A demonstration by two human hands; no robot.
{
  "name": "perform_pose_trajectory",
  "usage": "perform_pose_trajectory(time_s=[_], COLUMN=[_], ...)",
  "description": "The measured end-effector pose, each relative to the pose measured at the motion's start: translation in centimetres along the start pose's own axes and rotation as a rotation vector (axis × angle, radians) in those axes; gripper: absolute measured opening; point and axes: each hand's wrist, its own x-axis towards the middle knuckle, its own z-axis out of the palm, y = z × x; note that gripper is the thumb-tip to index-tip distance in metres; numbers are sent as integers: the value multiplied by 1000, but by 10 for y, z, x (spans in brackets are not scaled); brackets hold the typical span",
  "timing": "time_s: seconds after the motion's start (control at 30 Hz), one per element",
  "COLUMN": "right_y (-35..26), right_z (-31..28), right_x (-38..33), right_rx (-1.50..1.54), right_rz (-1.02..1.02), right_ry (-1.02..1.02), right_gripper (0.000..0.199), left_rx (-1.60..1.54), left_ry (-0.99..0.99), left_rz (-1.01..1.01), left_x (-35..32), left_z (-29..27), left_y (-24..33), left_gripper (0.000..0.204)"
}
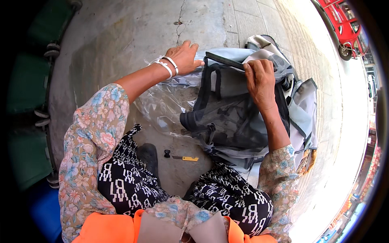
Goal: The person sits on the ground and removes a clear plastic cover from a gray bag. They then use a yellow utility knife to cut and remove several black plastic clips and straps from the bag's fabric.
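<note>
A dark mesh piece [227,109] with black edging, perhaps part of a bag, is spread in front of my knees. My right hand [260,81] grips its far edge, where a black edging strip [223,60] runs to the left. Beside the strip's left end is my left hand [183,57], fingers apart and thumb pointing at the corner; nothing shows in it. Clear plastic sheeting [162,111] lies crumpled under my left forearm. Between my feet are a yellow-handled knife [189,158], blade out, and a small black buckle [167,153].
Grey and pale blue fabric [304,105] is bunched beyond my right hand. Green bins [28,150] with wheels line the left side, above something blue [46,214]. A cracked concrete floor [133,24] stretches ahead. A red vehicle [344,26] stands at the far right.
</note>
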Motion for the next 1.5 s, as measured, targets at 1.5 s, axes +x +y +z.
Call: perform_pose_trajectory(time_s=[1.5], right_y=[68], right_z=[105], right_x=[60], right_rx=[1185], right_rz=[1708], right_ry=[831], right_gripper=[49], left_rx=[-223], left_ry=[342], left_rz=[716], left_x=[-45], left_z=[-10], left_y=[80], left_gripper=[16])
